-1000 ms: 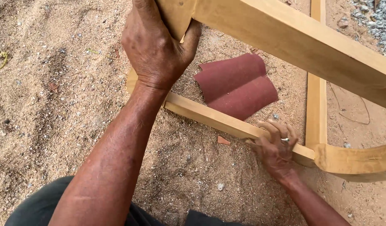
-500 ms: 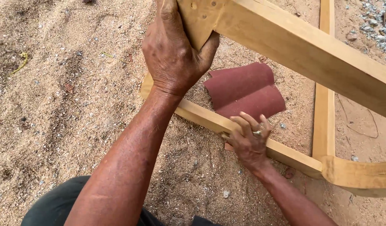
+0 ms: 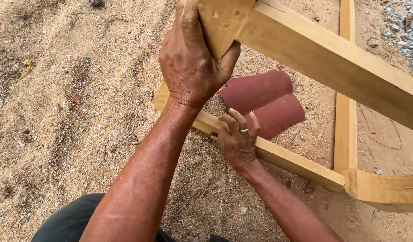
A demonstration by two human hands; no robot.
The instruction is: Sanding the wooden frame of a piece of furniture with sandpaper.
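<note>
A pale wooden frame lies tilted over sandy ground. My left hand (image 3: 193, 62) grips its raised corner joint (image 3: 224, 20), where a thick beam (image 3: 331, 67) runs off to the right. My right hand (image 3: 237, 141), with a ring on one finger, sits lower down on the lower rail (image 3: 296, 161), its fingers bent over the rail's top edge. Whether anything is tucked under those fingers is hidden. Just behind that hand, inside the frame, lie two curled dark red sheets (image 3: 264, 98).
Loose sand and small stones cover the ground. An upright rail (image 3: 345, 112) joins a curved wooden piece (image 3: 385, 188) at the lower right. Grey gravel (image 3: 399, 27) lies at the top right. My dark-clothed knee (image 3: 72, 224) shows at the bottom.
My right hand has slid left along the lower rail, from near the curved piece to below my left hand. My left hand has kept its grip on the corner.
</note>
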